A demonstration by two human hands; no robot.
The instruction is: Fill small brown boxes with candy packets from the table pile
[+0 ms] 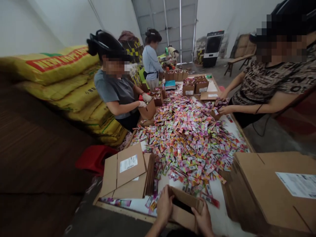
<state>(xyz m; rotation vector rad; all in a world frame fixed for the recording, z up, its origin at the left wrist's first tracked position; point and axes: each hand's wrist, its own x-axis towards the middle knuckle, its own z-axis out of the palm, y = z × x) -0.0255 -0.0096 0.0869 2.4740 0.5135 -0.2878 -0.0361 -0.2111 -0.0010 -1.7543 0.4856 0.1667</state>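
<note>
Between my two hands is a small cardboard box (184, 217), its top opening dark inside, at the near edge of the table. My left hand (165, 205) grips the box's left side, fingers bent over the rim. On its right side my right hand (202, 215) holds the wall, with the thumb at the opening. Just beyond the box lies a wide heap of small colourful printed packets (190, 138), some of them close to the rim. What the box holds, if anything, is too dark to make out.
Flattened cartons (129, 174) are stacked to the left, and more flattened cartons (276, 184) lie at the right. Co-workers stand along both sides of the table. Filled boxes (189, 87) stand at the far end. A red stool (95, 159) and yellow sacks (74, 95) are at left.
</note>
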